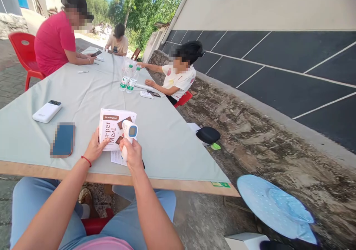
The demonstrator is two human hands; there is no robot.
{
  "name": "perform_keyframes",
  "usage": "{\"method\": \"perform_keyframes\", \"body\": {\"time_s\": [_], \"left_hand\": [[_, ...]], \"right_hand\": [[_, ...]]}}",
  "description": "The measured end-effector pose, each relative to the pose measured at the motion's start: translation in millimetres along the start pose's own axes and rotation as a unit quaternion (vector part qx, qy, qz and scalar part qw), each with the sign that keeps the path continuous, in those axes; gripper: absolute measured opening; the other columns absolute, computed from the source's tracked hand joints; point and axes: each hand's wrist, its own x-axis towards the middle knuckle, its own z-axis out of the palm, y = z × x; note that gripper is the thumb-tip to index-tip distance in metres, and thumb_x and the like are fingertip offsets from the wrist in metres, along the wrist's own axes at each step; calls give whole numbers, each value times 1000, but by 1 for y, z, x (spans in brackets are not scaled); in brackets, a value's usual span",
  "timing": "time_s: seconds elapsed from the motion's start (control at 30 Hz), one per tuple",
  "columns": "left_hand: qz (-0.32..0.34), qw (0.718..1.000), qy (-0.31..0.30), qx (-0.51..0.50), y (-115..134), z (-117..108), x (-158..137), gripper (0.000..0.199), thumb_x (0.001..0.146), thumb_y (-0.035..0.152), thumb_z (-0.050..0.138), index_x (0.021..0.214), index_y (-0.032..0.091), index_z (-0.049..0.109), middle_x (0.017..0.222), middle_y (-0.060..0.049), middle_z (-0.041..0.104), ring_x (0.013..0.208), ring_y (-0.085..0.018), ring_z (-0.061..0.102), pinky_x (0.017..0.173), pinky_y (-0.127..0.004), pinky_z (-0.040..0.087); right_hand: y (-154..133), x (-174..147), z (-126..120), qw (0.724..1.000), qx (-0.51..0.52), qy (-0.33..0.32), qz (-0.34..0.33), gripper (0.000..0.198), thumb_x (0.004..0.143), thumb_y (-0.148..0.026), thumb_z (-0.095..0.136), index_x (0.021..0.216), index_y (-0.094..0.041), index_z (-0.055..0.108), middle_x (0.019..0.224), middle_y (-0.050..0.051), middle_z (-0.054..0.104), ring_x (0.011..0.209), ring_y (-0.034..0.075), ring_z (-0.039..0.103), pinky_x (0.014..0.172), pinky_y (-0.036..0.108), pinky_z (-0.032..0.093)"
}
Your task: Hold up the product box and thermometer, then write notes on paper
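A white infrared thermometer [129, 128] with a blue-framed display is gripped in my right hand [131, 154], its head above the right side of a box. That white and brown box [109, 117], printed "NutriMotion", stands or lies near the table's front edge; I cannot tell which. My left hand [96, 145] holds the box's lower left side, thumb across the front. Under the box and my right hand, a printed sheet of paper [116, 157] partly shows. A phone with a blurred screen [62, 140] lies left of my left hand.
A white power bank [47, 111] lies on the cloth-covered table [89, 94]. Two water bottles [129, 79] stand farther back. Three people [55, 42] sit around the table. On the right are a black case [208, 135] and a blue sun hat [272, 205].
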Motion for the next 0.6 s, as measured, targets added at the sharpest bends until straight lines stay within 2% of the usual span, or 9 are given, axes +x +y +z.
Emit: {"method": "perform_keyframes", "body": {"time_s": [0.37, 0.6], "left_hand": [[-12, 1000, 3, -18, -5, -1, -1, 55, 87, 48, 58, 132, 21, 44, 119, -10, 59, 108, -27, 56, 94, -42, 45], [-12, 1000, 1, 2, 3, -1, -1, 54, 87, 50, 56, 131, 21, 44, 120, -10, 60, 108, -26, 57, 93, -41, 45]], "right_hand": [[7, 4, -5, 1000, -14, 0, 2, 36, 72, -48, 66, 88, -16, 64, 58, -4, 50, 55, 11, 42, 52, 25, 36], [5, 3, -4, 1000, -23, 7, 2, 32, 73, -46, 65, 88, -17, 63, 57, -4, 49, 56, 11, 42, 53, 26, 37]]}}
